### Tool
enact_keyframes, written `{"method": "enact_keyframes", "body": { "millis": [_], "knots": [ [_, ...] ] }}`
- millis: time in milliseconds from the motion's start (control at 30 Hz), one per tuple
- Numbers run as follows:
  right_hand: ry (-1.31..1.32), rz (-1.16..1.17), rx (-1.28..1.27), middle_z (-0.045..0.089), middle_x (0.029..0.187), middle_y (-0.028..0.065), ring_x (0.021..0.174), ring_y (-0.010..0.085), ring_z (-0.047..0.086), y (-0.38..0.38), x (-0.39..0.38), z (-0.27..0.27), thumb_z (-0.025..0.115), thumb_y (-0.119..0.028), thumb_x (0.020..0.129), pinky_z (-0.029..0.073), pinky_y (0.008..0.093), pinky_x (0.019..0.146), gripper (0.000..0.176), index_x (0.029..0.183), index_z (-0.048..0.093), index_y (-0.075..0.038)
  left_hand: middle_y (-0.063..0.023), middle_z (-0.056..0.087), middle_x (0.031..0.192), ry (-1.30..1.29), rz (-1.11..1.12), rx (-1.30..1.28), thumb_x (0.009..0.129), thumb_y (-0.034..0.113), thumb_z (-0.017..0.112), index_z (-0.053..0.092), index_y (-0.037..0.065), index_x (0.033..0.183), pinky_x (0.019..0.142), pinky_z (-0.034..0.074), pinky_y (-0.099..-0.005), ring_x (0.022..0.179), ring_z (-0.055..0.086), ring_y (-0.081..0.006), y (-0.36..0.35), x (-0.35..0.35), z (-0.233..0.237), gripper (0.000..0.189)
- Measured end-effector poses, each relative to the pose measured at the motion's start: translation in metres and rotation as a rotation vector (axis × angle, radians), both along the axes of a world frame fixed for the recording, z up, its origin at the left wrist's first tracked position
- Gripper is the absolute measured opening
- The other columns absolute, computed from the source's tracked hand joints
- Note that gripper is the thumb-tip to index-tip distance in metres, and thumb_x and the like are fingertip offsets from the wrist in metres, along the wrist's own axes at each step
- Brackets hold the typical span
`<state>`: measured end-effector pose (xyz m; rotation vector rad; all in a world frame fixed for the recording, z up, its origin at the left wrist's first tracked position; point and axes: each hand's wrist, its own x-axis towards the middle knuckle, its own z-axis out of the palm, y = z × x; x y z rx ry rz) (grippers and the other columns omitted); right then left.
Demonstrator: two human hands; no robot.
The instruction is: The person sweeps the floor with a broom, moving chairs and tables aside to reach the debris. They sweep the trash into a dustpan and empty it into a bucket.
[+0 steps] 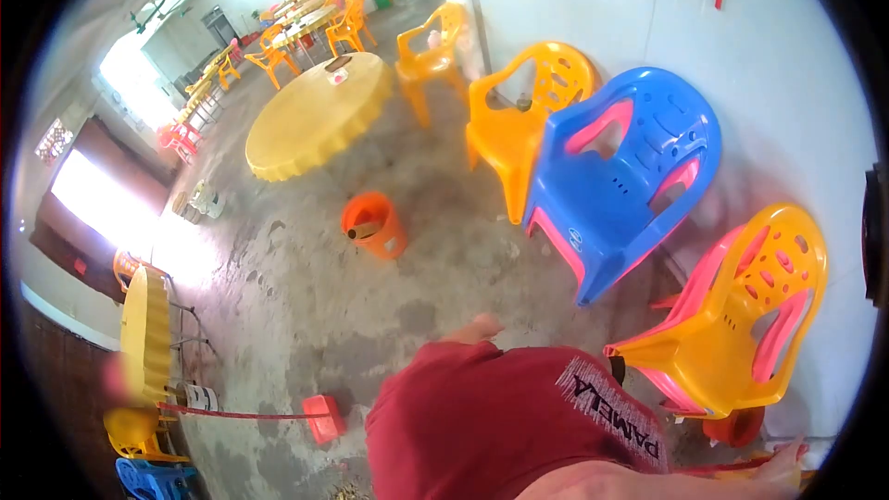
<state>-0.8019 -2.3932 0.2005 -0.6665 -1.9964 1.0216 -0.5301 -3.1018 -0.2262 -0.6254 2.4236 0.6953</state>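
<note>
At the lower right my bare arm reaches out, and my right hand point(782, 470) is next to thin red bars point(718, 470). I cannot tell whether its fingers close on them. Past the edge of my red shirt point(491, 421), a small bit of my left hand point(477, 328) shows over the floor, its fingers too small and smeared to read. A yellow armchair point(708, 343), stacked on pink ones, stands close above my right hand. An orange-red tub point(736, 428) sits under that chair. A red dustpan point(324, 418) with a long red handle is on the concrete floor to the left.
A blue armchair point(639, 171) on a pink one and a yellow armchair point(532, 111) stand along the white wall point(769, 83). An orange bucket point(375, 225) is mid-floor near a round yellow-covered table point(319, 120). Another yellow-covered table point(145, 333) stands left; more tables and chairs are behind.
</note>
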Motion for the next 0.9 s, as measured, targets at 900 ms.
{"method": "enact_keyframes", "body": {
  "millis": [900],
  "knots": [
    [0.068,0.188,-0.056,0.059,0.068,0.0066,0.059,0.0181,0.052,-0.154,0.028,-0.048,0.066,-0.046,0.082,0.046,0.0352,0.058,0.043,0.093,0.064,-0.005,-0.0149,0.068,0.099,0.112,0.284,0.09,0.084,0.041,0.053,0.071,0.01,0.095,0.083,0.05,-0.0435,0.094,0.064,-0.0348,-0.03,0.138,0.012,0.038]
  ]
}}
